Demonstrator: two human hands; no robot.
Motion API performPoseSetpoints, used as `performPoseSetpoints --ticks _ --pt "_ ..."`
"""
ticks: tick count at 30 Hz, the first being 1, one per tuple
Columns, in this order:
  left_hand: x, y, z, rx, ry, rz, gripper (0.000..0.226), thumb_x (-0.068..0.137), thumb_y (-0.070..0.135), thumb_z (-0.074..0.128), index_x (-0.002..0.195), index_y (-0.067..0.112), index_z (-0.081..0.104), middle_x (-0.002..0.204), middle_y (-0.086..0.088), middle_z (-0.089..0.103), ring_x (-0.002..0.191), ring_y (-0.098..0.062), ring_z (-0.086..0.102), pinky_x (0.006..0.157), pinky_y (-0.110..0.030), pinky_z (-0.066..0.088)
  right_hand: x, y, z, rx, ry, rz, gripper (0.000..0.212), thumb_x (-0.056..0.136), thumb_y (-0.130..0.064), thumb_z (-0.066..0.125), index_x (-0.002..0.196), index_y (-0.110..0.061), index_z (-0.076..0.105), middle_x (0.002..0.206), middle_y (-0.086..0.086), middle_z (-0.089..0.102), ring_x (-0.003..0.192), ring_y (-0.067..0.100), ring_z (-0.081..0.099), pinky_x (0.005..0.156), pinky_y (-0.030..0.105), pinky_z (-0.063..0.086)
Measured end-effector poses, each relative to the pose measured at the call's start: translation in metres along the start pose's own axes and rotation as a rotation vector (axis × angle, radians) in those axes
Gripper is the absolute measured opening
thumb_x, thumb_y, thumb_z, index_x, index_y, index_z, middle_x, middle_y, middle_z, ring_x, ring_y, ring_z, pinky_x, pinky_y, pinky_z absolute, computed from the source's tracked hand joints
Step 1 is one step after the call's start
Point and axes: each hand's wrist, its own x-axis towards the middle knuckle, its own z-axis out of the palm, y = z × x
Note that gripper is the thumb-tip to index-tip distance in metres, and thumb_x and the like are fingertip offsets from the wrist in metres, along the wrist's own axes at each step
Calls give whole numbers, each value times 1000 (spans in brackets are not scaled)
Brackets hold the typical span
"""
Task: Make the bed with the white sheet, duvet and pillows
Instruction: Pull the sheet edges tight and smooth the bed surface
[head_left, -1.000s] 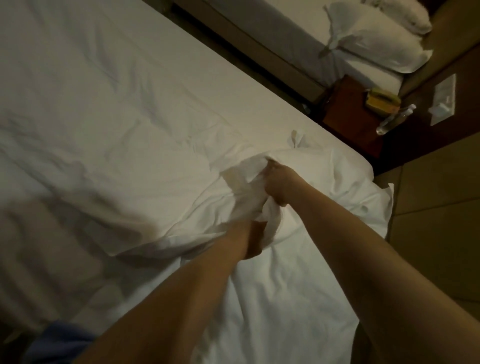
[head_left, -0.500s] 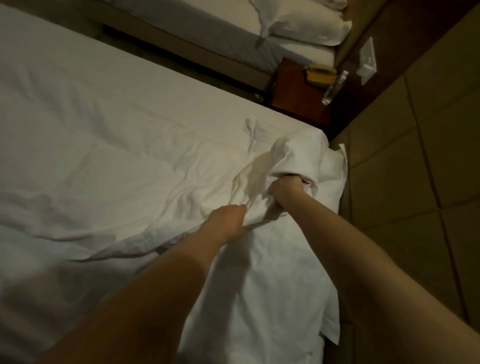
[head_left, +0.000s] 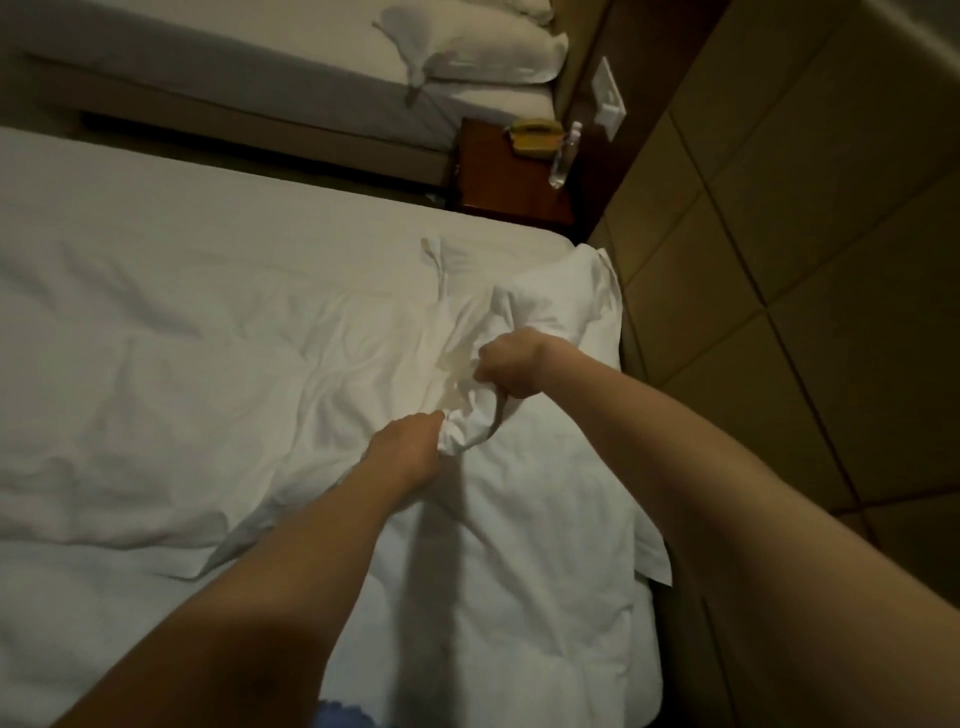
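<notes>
Gripping a bunched fold of the white duvet (head_left: 156, 374), the left hand (head_left: 410, 447) has its fingers curled into the cloth near the bed's head end. Right hand (head_left: 511, 371) clenches the same gathered edge just beyond it, close to the raised corner by the wall. Duvet lies rumpled across the near bed (head_left: 519, 649). 2 pillows (head_left: 488, 49) sit on the far bed; a nightstand (head_left: 498, 176) stands between.

Twin hotel room, dim light. Two beds (head_left: 156, 338) in white linen, second bed (head_left: 260, 67) with stacked pillows (head_left: 493, 47). Wooden nightstand (head_left: 498, 176) between them holds telephone (head_left: 535, 136) and water bottle (head_left: 563, 156). Padded panel wall (head_left: 805, 208).
</notes>
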Motion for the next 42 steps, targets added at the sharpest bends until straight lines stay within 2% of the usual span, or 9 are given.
performPoseSetpoints --ticks 5,9,11,16,21,28,32,36,42 --pt "-17 -20 -12 -33 18 -10 37 92 22 46 129 15 43 129 -7 53 114 -27 54 91 -33 43 1 -22 -6 121 56 109 61 89 -18 60 141 -9 30 134 18 41 110 33 57 87 35 46" --pt "-23 -24 -15 -44 50 5 37 88 20 52 123 12 44 122 -9 55 109 -29 56 85 -34 45 -7 -34 2 146 -35 359 82 89 -28 61 152 -17 8 148 24 22 127 38 41 105 48 34" --pt "-25 -19 -12 -37 41 28 38 86 20 54 120 10 43 119 -11 54 107 -30 56 83 -35 45 -15 -37 11 101 -169 403 80 88 -37 61 150 -18 15 146 19 32 133 35 35 110 52 25" --pt "-29 -3 8 -1 -31 62 53 87 36 57 128 10 37 124 -12 49 115 -31 51 90 -37 42 -34 -51 43 341 -280 475 71 89 -29 61 147 -20 22 144 15 36 131 33 39 103 42 35" --pt "-25 2 30 8 -79 30 64 85 47 57 134 14 31 125 -12 48 116 -30 50 90 -38 42 -41 -66 77 269 -211 403 40 95 -25 49 134 -16 50 137 11 47 123 28 50 96 39 42" --pt "-17 20 55 90 -77 -78 40 91 32 49 125 12 39 123 -12 50 115 -30 51 92 -36 42 -28 -59 108 -32 -19 276 38 100 -26 36 134 -18 50 137 4 48 129 28 37 107 42 25" --pt "-10 31 75 112 -89 -162 40 93 26 48 130 14 37 125 -10 47 116 -28 50 93 -36 42 -19 -47 133 -6 -35 183 42 99 -28 37 138 -15 46 143 8 44 139 32 28 114 57 7" --pt "-9 45 92 107 -75 -250 42 91 27 50 129 14 38 125 -8 47 115 -26 49 92 -34 41 -23 -36 148 257 -118 90 33 94 -17 48 125 -10 57 131 11 56 122 29 52 100 39 41" --pt "-9 73 84 109 -69 -316 40 98 24 41 136 14 36 138 -9 44 124 -26 46 100 -35 38 -35 -12 159 165 1 19 34 95 -16 43 127 -11 54 127 13 58 118 30 55 104 43 36"
